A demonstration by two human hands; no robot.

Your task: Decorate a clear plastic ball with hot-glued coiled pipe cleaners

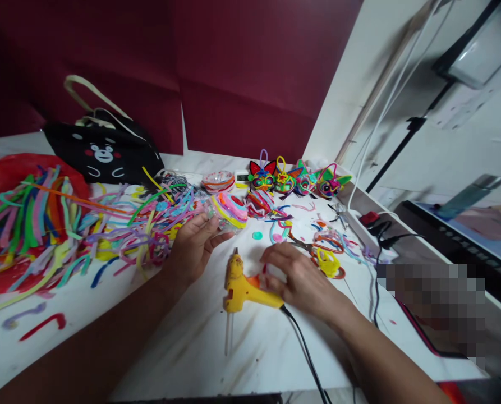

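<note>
My left hand [195,244] is closed around the edge of a clear plastic half-shell covered with rows of pink, yellow, purple and orange pipe cleaner [228,211]. A yellow hot glue gun [237,283] lies on the white table between my hands, its nozzle pointing away and a glue stick poking out of its back. Just over the glue gun's handle, the curled fingers of my right hand [294,275] pinch a small red piece [264,269], partly hidden and blurred. Beyond that hand lie orange-handled scissors [328,244] and a yellow pipe-cleaner bundle [328,262].
Loose pipe cleaners [128,224] cover the left side, some on a red bag [6,168]. A black bag [102,148] stands behind. Several finished animal-face ornaments [262,178] line the back. The glue gun's black cord [304,342] crosses the front edge; a power strip [366,233] is right.
</note>
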